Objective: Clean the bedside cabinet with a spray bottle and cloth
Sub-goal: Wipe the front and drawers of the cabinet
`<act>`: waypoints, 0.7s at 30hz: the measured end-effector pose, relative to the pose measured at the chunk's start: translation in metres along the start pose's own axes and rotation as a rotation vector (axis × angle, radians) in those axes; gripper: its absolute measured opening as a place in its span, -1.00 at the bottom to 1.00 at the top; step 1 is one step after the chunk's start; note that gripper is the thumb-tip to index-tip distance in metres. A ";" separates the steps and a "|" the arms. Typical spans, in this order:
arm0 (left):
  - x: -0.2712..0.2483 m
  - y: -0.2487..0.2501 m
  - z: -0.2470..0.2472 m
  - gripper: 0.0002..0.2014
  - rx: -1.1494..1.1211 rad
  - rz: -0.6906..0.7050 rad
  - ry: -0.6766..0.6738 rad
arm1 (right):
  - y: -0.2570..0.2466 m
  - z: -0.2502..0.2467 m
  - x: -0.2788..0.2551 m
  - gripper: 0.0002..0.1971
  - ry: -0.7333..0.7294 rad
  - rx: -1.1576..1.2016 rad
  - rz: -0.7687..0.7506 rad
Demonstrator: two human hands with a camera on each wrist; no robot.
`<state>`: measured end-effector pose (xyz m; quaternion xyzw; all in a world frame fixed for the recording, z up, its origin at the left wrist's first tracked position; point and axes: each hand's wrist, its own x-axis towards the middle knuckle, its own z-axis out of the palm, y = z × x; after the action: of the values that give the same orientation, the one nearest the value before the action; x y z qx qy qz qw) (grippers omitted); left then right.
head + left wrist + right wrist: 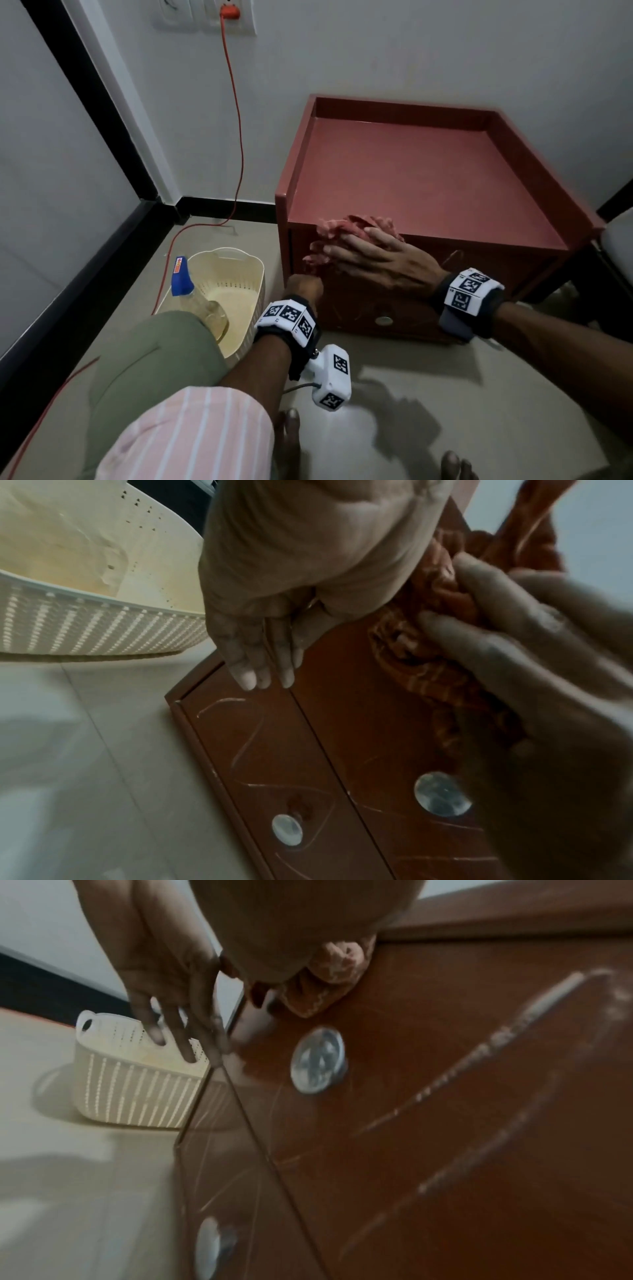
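Right hand (378, 262) presses a crumpled pink cloth (346, 233) flat-fingered against the red-brown wooden bedside cabinet's (421, 178) front edge; left hand (305, 286), apparently relaxed, rests fingertips alongside.

White walls (411, 51), black skirting (219, 207), beige tiled floor (428, 394), orange cable (236, 113), dim light

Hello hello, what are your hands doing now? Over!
Right hand flat on cloth, pressing it against cabinet front edge. Left hand open, fingers on cabinet door. Spray bottle parked in basket. Nothing blocking.
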<state>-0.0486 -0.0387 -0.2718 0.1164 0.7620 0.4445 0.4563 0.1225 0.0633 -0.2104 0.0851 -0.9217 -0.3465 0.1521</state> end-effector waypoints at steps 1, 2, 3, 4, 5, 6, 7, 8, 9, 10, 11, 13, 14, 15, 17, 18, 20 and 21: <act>0.016 -0.006 0.007 -0.53 -0.028 -0.024 0.021 | -0.002 0.000 -0.008 -0.60 -0.060 0.027 0.021; 0.017 -0.006 0.012 -0.49 -0.043 -0.039 0.031 | -0.007 0.004 -0.016 -0.60 -0.082 0.039 0.003; 0.011 -0.002 0.014 -0.46 -0.062 -0.033 0.026 | -0.014 0.008 -0.021 -0.61 -0.181 0.096 -0.058; 0.001 0.005 0.014 -0.45 -0.077 -0.026 0.021 | -0.017 0.008 -0.018 -0.63 -0.294 0.129 -0.113; -0.008 0.011 0.014 -0.47 -0.087 -0.014 0.040 | -0.016 0.008 -0.011 -0.63 -0.396 0.159 -0.166; -0.014 0.015 0.013 -0.48 -0.102 0.006 0.065 | -0.012 0.007 -0.003 -0.63 -0.417 0.165 -0.222; -0.008 0.012 0.016 -0.50 -0.100 0.004 0.106 | -0.005 0.007 0.002 -0.63 -0.352 0.178 -0.244; -0.002 0.009 0.017 -0.51 -0.090 -0.003 0.141 | 0.002 0.002 0.004 -0.65 -0.279 0.169 -0.235; 0.014 0.002 0.020 -0.49 -0.069 -0.014 0.156 | 0.008 -0.003 0.004 -0.67 -0.207 0.155 -0.200; 0.039 -0.009 0.023 -0.48 -0.065 -0.026 0.162 | 0.014 -0.005 0.003 -0.68 -0.146 0.118 -0.160; 0.056 -0.017 0.025 -0.47 -0.059 -0.021 0.168 | 0.015 -0.004 0.002 -0.69 -0.105 0.091 -0.115; 0.074 -0.032 0.028 -0.45 0.000 -0.045 0.146 | 0.001 0.002 -0.002 -0.69 -0.149 0.131 -0.023; 0.082 -0.039 0.028 -0.42 0.024 -0.065 0.142 | -0.009 0.009 -0.006 -0.66 -0.222 0.145 -0.046; 0.091 -0.046 0.027 -0.39 0.001 -0.082 0.154 | -0.022 0.019 -0.007 -0.61 -0.342 0.188 -0.093; 0.058 -0.034 0.015 -0.39 0.003 -0.072 0.168 | -0.039 0.035 0.002 -0.52 -0.476 0.214 -0.153; 0.039 -0.026 0.008 -0.44 -0.031 -0.069 0.187 | -0.042 0.037 0.011 -0.53 -0.488 0.191 -0.165; -0.003 -0.004 -0.001 -0.55 -0.081 -0.061 0.231 | -0.051 0.044 0.036 -0.60 -0.568 0.325 -0.177; -0.022 0.006 -0.004 -0.56 -0.097 -0.058 0.266 | -0.052 0.044 0.051 -0.58 -0.598 0.336 -0.221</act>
<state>-0.0408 -0.0498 -0.2536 0.0118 0.7964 0.4790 0.3689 0.0623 0.0382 -0.2647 0.1029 -0.9547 -0.2143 -0.1788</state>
